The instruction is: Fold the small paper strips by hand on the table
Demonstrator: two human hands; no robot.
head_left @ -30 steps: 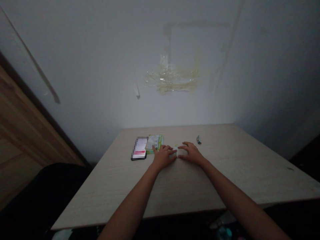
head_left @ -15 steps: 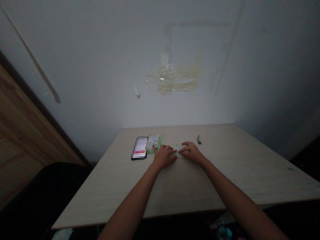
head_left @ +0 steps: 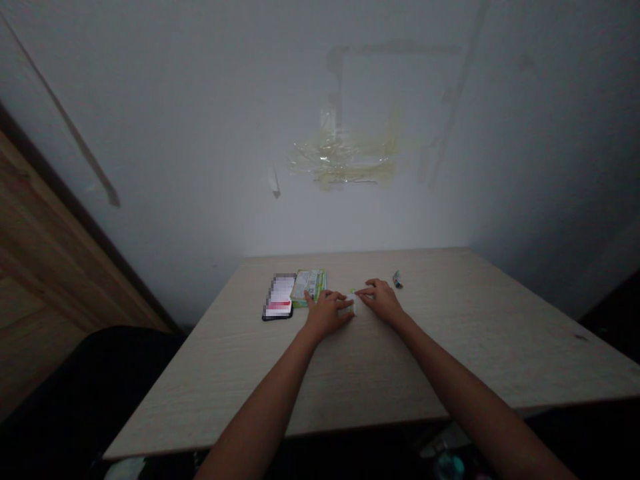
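Observation:
A small pale strip with green on it [head_left: 352, 303], too small to name exactly, lies flat on the table between my hands. My left hand [head_left: 327, 314] rests palm down with its fingers spread, the fingertips on the strip's left side and lower end. From the right, my right hand [head_left: 383, 301] touches the strip near its far end; its fingers are stretched out and slightly apart. Just beyond my left hand is a green-and-white printed packet or booklet [head_left: 307, 283], partly covered by that hand's fingers.
A phone [head_left: 279, 297] with a lit, partly blurred screen lies left of the printed packet. A small crumpled wrapper-like scrap [head_left: 397, 279] is right of my right hand. The wooden table [head_left: 450, 333] meets a wall [head_left: 200, 133] with tape residue.
My right hand has shifted a little away from me and to the left, its fingertips moving toward the strip's far end. My left hand has stayed in place.

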